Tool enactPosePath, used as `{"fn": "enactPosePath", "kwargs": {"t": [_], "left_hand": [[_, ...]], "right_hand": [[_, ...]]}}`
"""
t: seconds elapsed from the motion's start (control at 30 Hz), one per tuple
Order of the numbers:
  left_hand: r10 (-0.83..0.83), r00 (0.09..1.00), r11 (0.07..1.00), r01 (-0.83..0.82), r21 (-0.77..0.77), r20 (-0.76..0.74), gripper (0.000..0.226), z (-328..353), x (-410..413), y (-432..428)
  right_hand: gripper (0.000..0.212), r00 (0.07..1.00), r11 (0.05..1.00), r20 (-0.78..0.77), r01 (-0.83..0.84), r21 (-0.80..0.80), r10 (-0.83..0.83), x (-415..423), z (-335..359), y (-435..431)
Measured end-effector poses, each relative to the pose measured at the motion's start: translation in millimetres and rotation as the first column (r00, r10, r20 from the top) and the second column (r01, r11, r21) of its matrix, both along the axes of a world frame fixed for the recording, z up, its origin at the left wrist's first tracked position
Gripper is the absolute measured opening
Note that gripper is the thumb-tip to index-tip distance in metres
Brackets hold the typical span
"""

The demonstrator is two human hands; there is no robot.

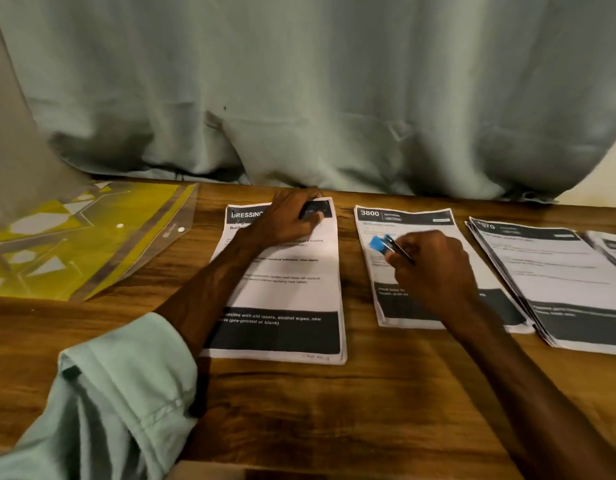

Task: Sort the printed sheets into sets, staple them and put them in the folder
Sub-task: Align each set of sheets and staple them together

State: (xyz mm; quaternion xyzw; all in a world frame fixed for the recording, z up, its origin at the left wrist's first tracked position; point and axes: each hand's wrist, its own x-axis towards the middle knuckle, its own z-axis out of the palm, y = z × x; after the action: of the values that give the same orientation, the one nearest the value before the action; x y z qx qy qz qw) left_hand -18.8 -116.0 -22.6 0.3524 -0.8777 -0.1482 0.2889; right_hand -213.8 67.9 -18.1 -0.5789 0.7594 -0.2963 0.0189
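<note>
My left hand (292,218) rests atop the left set (285,296), grip unclear, my right hand (434,268) grips the stapler (381,244) over the middle set (412,221), the folder (74,244) lying left on the surface (334,410).

Dim warm light, blurry edges

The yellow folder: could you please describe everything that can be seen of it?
The yellow folder looks like thin glossy plastic, printed with pale geometric shapes, with a clear strip along its right edge carrying two white studs. It lies flat on the wooden table, left of the nearest stack of sheets and apart from it. The left hand and right hand do not touch it. A blurred grey shape hides its far left corner.
</note>
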Motion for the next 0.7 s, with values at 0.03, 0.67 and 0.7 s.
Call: {"fn": "enactPosePath", "kwargs": {"t": [0.03, 0.67, 0.7], "left_hand": [[-0.002, 1.000, 1.000, 0.002, -0.001, -0.004, 0.010, -1, 0, 0], [-0.105, 0.989, 0.950, 0.068, -0.305, -0.108, 0.023, -16, -12, 27], [-0.104, 0.987, 0.955, 0.063, -0.290, -0.126, 0.023, -15, -10, 27]], "right_hand": [[0.019, 0.998, 0.997, -0.019, 0.058, 0.056, -0.057, -6, -4, 5], [0.008, 0.827, 0.922, 0.408, -0.351, -0.163, 0.387, 22, -2, -60], [0.010, 0.827, 0.916, 0.393, -0.364, -0.169, 0.401, 22, -6, -63]]}}
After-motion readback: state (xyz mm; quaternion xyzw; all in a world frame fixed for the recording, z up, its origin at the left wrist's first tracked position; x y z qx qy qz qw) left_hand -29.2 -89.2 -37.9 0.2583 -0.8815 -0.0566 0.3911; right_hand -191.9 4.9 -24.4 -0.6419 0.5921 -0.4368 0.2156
